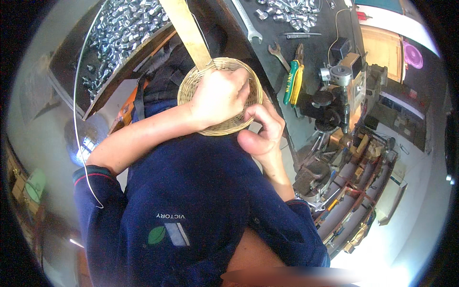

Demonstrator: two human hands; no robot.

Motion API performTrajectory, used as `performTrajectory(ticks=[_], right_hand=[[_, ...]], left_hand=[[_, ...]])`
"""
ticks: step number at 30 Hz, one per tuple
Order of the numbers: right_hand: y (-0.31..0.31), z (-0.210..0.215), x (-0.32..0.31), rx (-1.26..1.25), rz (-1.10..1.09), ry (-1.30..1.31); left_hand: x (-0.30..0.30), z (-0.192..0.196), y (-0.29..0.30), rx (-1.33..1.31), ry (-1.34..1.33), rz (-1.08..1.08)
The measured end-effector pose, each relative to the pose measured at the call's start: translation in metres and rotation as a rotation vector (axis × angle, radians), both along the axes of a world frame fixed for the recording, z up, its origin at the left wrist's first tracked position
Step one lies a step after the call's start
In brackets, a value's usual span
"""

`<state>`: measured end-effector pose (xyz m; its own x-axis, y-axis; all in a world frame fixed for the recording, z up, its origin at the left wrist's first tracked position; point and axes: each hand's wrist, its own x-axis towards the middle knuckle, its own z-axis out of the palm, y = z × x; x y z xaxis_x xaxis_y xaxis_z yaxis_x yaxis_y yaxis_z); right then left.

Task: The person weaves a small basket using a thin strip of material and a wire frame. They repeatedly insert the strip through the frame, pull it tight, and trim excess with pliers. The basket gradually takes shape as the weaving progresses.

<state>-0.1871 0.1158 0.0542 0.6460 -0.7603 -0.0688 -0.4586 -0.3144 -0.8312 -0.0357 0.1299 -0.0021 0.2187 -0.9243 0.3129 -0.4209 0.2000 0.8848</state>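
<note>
A round woven bamboo strainer (pixel 224 129) with a long flat handle (pixel 186 29) is held in front of my body, its handle pointing up and away. My left hand (pixel 217 93) reaches over the bowl, its fingers bent down inside; whatever they hold is hidden under the hand. At the right side of the rim, my right hand (pixel 265 129) grips the strainer, thumb bent toward the edge, other fingers mostly out of sight behind it.
A wooden tray (pixel 111 92) of shiny metal nuts (pixel 126 28) stands at the left. On the dark bench lie more metal pieces (pixel 294 14), a spanner (pixel 248 24) and green-and-yellow pliers (pixel 295 79). A machine with knobs (pixel 330 107) stands right. A pale wire (pixel 75 91) hangs left.
</note>
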Motion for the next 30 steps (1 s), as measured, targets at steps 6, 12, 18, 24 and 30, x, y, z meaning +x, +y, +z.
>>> performTrajectory(ticks=[6,12,18,24,30], right_hand=[[0.0,0.0013,0.001,0.005,-0.002,-0.003],[-0.0004,0.0033,0.0011,-0.05,0.022,0.047],[-0.0019,0.0063,0.0024,-0.211,0.105,0.114],[-0.0046,0.0102,0.0054,-0.255,0.158,0.141],[-0.0059,0.0076,0.0051,-0.338,0.149,0.078]], left_hand=[[0.0009,-0.0017,-0.0014,0.035,-0.058,-0.025],[0.0013,-0.0012,-0.0025,0.011,-0.093,-0.083],[0.0025,-0.0057,-0.0043,-0.079,-0.092,-0.122],[0.0065,-0.0083,-0.0041,-0.142,-0.054,-0.131],[0.006,-0.0054,-0.0004,-0.128,0.117,-0.074]])
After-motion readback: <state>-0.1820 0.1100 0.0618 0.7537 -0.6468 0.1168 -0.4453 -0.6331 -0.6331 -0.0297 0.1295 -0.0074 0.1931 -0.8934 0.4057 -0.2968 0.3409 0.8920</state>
